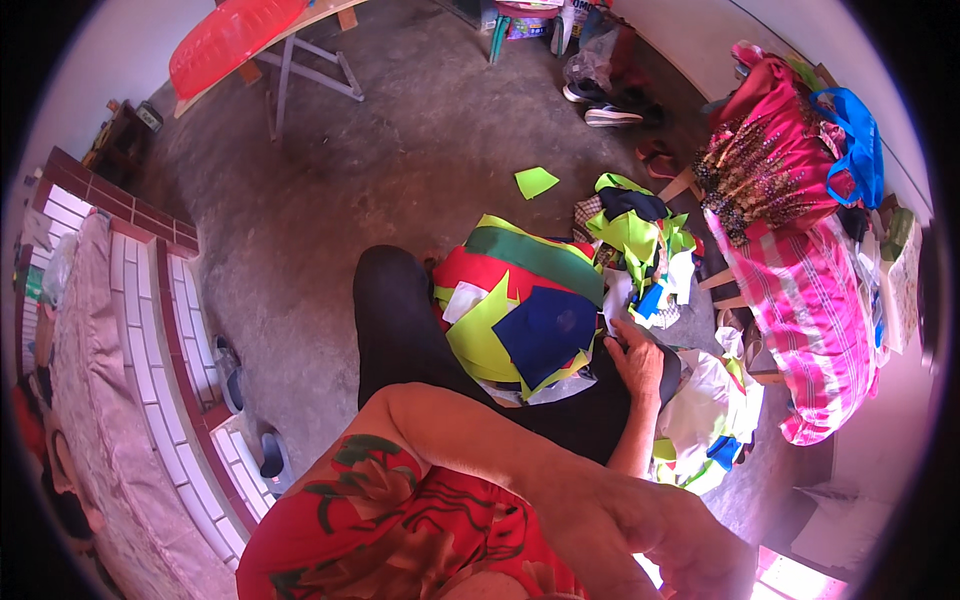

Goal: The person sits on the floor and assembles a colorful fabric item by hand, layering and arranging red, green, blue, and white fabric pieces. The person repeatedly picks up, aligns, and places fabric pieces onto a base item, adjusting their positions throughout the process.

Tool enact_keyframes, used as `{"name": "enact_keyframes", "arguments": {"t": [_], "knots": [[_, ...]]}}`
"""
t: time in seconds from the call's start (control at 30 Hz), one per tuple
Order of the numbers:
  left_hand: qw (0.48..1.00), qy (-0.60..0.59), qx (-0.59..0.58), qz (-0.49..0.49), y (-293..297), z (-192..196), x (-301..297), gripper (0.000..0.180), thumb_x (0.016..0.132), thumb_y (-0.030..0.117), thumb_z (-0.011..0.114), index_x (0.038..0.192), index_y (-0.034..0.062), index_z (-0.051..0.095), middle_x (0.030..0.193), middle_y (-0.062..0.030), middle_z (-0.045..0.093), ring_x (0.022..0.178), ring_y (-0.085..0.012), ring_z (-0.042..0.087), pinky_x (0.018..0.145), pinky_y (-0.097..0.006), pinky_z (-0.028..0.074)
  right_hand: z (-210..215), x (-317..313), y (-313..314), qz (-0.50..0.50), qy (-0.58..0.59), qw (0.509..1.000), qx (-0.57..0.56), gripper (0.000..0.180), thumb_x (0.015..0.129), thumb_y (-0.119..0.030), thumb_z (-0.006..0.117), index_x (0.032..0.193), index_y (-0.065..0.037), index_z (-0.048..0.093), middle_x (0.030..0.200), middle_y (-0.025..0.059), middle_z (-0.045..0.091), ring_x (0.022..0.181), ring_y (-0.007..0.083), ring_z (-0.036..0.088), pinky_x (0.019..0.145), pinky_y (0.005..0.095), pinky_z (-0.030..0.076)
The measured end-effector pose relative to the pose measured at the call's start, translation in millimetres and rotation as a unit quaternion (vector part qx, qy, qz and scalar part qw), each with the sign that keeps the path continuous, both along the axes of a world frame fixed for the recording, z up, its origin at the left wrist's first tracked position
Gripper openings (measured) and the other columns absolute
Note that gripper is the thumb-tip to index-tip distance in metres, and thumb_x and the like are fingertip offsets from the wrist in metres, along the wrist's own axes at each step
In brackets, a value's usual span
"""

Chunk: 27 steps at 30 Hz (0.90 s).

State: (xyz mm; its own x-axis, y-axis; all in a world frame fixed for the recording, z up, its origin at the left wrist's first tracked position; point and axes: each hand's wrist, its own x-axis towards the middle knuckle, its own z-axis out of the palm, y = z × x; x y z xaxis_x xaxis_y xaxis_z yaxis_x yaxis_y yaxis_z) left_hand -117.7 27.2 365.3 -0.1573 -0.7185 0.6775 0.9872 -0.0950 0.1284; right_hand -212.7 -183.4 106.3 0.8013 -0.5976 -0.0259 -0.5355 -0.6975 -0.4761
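My right hand (636,358) rests by my right knee, thumb and fingers apart. Its fingertips are at the lower end of a white cloth strip (617,290); whether they touch it I cannot tell. My left arm crosses my body, and my left hand (705,550) is at the lower right with its fingers hidden. Between my legs sits a bulky heap of cloth pieces: a dark green band (530,255), a red piece (470,268), a lime-yellow piece (478,335) and a navy piece (548,330) on top.
Mixed cloth scraps (640,235) lie beyond my right knee, and a white bag with scraps (705,405) beside it. One lime scrap (537,181) lies on the floor. Pink checked cloth (800,310) drapes furniture at right. Shoes (610,108) and a table (270,40) stand farther off.
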Motion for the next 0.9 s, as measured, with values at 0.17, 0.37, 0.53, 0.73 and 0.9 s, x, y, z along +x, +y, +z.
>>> {"name": "enact_keyframes", "arguments": {"t": [0.17,0.37,0.53,0.73,0.9], "knots": [[0.989,-0.014,-0.145,0.035,-19.1,-18.7,-3.6,0.018,0.089,0.014,0.059,0.086,-0.0033,0.060,0.080,-0.0116,0.059,0.074,-0.0209,0.057,0.070,-0.035,0.041,0.9,0.5,-0.8,0.002,-0.008,1.000,-0.001,0.034,0.080,-0.024,0.068,0.113,-0.015,0.064,0.094,0.0073,0.069,0.083,0.0255,0.067,0.074,0.0371,0.051],[0.992,0.042,-0.109,0.053,-15.1,-13.1,-9.8,0.016,0.090,0.011,0.057,0.083,-0.0029,0.060,0.080,-0.0118,0.060,0.074,-0.0211,0.057,0.070,-0.035,0.040,-0.2,-2.4,-2.5,-0.001,-0.002,1.000,-0.004,0.035,0.080,-0.025,0.068,0.113,-0.015,0.064,0.093,0.0074,0.069,0.083,0.0256,0.067,0.073,0.0374,0.051],[0.993,-0.041,-0.102,0.036,-11.9,-11.8,-3.7,0.018,0.091,0.014,0.056,0.084,-0.0024,0.061,0.082,-0.0115,0.060,0.076,-0.0215,0.058,0.073,-0.035,0.041,-0.1,2.3,0.2,0.006,-0.011,1.000,-0.011,0.034,0.081,-0.025,0.068,0.113,-0.015,0.065,0.092,0.0079,0.069,0.082,0.0258,0.067,0.073,0.0375,0.051],[0.980,-0.069,-0.180,0.045,-21.8,-21.5,-8.7,0.021,0.093,0.017,0.055,0.088,-0.0019,0.062,0.084,-0.0109,0.060,0.079,-0.0214,0.058,0.075,-0.035,0.042,-0.7,-1.0,0.3,0.001,-0.021,1.000,-0.007,0.033,0.081,-0.026,0.067,0.111,-0.015,0.066,0.092,0.0084,0.069,0.082,0.0256,0.067,0.072,0.0373,0.052],[0.973,-0.085,-0.213,0.039,-25.0,-17.7,-17.7,0.024,0.094,0.020,0.054,0.090,-0.0014,0.063,0.086,-0.0104,0.061,0.081,-0.0214,0.058,0.077,-0.035,0.043,-6.3,-2.3,-0.6,-0.015,-0.014,1.000,-0.017,0.032,0.081,-0.031,0.067,0.110,-0.017,0.067,0.092,0.0072,0.070,0.082,0.0250,0.068,0.072,0.0372,0.052]]}}
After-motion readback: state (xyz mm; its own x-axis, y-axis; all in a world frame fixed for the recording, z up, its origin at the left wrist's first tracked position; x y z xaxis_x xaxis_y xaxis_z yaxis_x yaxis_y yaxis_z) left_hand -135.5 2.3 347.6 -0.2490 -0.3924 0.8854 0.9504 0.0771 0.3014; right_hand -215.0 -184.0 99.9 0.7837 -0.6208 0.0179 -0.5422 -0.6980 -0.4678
